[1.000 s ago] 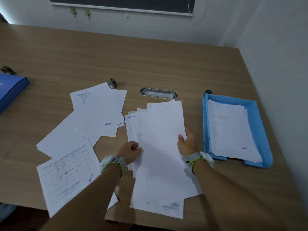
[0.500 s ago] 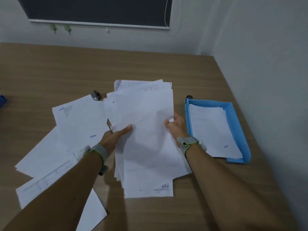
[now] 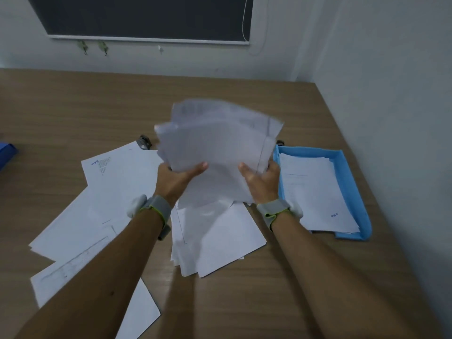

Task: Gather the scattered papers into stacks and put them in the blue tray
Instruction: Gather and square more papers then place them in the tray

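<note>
Two hands hold one bundle of papers lifted above the wooden counter, over its middle part. The left hand grips the bundle at its left lower edge and the right hand at its right lower edge; on each hand the thumb lies on the near face of the sheets and the other fingers are hidden behind them, so both hands are closed on the paper. The bundle is blurred and its sheets are not aligned — the top edges fan out at different angles.

Under the hands, a loose pile of sheets lies flat on the counter, toward the near edge. More loose sheets are spread on the left part of the counter, overlapping one another; one of them has blue writing near its corner, and some reach the near edge.

At the right edge of the counter, near the wall, the blue tray rests flat. It already contains a stack of papers, not perfectly squared. The lifted bundle is just beside the tray's left wall, higher than it, and I cannot tell if they touch.

Each wrist wears a grey band with a yellow-green border. At the far left edge of the counter, a dark blue object is partly visible — what it is I cannot say. A dark board hangs on the wall behind the counter.
</note>
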{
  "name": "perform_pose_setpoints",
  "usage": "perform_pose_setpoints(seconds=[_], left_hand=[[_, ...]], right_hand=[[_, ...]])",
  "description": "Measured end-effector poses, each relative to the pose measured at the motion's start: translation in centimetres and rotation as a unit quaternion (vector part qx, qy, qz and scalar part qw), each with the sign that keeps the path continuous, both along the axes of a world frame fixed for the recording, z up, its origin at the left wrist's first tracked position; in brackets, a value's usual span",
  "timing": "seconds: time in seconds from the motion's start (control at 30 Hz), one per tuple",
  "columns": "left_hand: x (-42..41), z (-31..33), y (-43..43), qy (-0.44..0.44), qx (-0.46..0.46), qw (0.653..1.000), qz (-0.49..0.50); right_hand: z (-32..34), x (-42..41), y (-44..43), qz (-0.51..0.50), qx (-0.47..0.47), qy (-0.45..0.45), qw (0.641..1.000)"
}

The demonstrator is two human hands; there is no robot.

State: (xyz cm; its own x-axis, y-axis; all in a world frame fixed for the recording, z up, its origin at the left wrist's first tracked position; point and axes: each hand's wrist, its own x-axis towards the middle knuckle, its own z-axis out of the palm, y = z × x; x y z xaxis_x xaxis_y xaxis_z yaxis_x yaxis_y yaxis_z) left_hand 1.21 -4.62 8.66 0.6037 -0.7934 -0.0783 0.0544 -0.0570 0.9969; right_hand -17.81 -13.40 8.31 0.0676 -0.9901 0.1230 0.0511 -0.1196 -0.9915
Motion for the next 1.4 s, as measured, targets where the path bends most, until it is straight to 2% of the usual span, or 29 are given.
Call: perform_pose_setpoints(seconds=[0.13,0.23,0.43,0.57,0.77,0.83,0.93,1.03,1.1,1.23,1.3,1.4], left_hand=[[0.1,-3.4,1.8,-0.036,0.066,0.997,-0.010],[0.2,-2.7,1.5,-0.051,0.082,0.995,-0.015],[-0.4,-0.4,-0.2,-0.092,0.020,0.995,0.014],[-0.7,-0.7,-0.1,-0.100,0.007,0.993,0.058],[0.5,-2.4,-0.1,-0.135,0.112,0.984,-0.025],[0.9,-2.0,-0.3,-0.168,0.117,0.979,-0.021],[0.9,-0.2,-1.0,-0.194,0.062,0.979,-0.001],[-0.1,1.4,-2.0,-0.145,0.014,0.988,0.040],[-0.8,1.8,-2.4,-0.103,-0.007,0.993,0.062],[-1.9,0.1,-1.3,-0.070,-0.003,0.994,0.079],[-2.7,-2.0,-0.1,-0.054,0.021,0.996,0.066],[-3.6,-4.0,1.3,-0.086,0.056,0.993,0.054]], right_hand=[[-4.3,-1.6,1.8,0.008,0.056,0.061,0.997],[-5.2,-2.2,1.7,0.032,0.081,0.079,0.993],[-3.3,-0.9,0.7,0.011,0.026,0.063,0.998],[-4.1,-1.2,0.2,0.047,0.020,0.078,0.996],[-5.5,-1.3,-0.4,0.092,0.103,0.131,0.982],[-5.0,-1.0,-0.7,0.069,0.067,0.127,0.987],[-2.9,-0.2,-1.1,0.028,-0.009,0.128,0.991],[-0.8,1.0,-1.4,-0.016,-0.085,0.136,0.987],[0.1,1.8,-1.3,-0.035,-0.107,0.101,0.989],[-1.9,1.8,-0.1,-0.030,-0.038,0.018,0.999],[-4.5,1.2,1.0,-0.006,0.016,0.046,0.999],[-7.5,0.0,2.2,0.033,0.077,0.123,0.989]])
